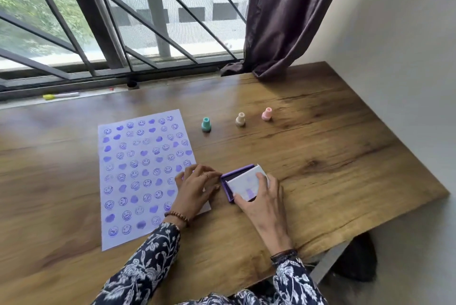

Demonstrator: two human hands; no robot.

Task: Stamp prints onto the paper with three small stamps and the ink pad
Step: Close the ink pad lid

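On table [320, 156] | right hand [261, 196] fingers grip ink-pad lid [246, 185] | left hand [195, 186] flat, spread

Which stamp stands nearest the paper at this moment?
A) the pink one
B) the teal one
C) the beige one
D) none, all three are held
B: the teal stamp stands just right of the paper, with the beige stamp and the pink stamp farther right.

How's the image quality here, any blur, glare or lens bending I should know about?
Head view: daylight from the window leaves a pale sheen on the table; the wide lens bends the window bars and table edges; the prints on the paper are softly blurred, and so are the sleeves.
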